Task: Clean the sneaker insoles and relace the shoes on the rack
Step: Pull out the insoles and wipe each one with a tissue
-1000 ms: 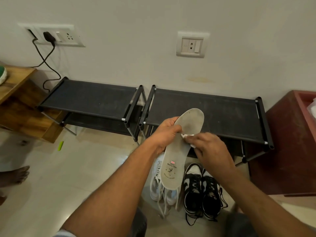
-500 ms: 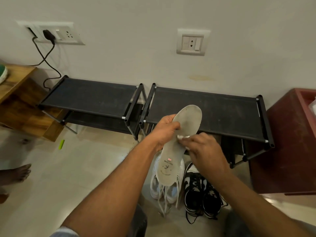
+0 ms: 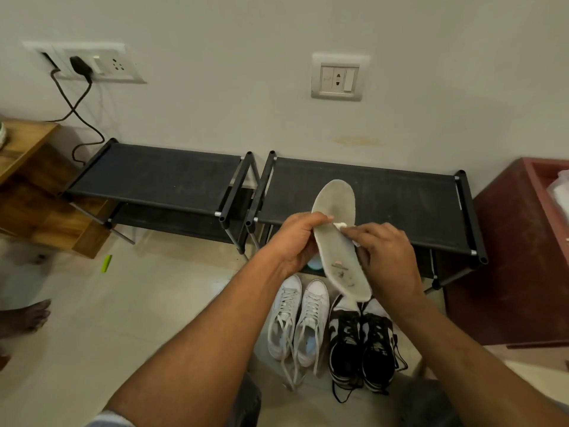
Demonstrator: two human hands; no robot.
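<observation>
Insole swung rightward — gripped by left hand (right hand: pinched wipe)

We count two black racks across the middle of the frame. Sneakers, four, lower centre: two white sneakers and two black-and-white sneakers. One insole. One wipe. Two hands: left hand, right hand. Two socket plates in the upper frame, one charger. One green object and one bare foot, left. One wooden table at the left edge, one red cabinet at the right edge.
</observation>
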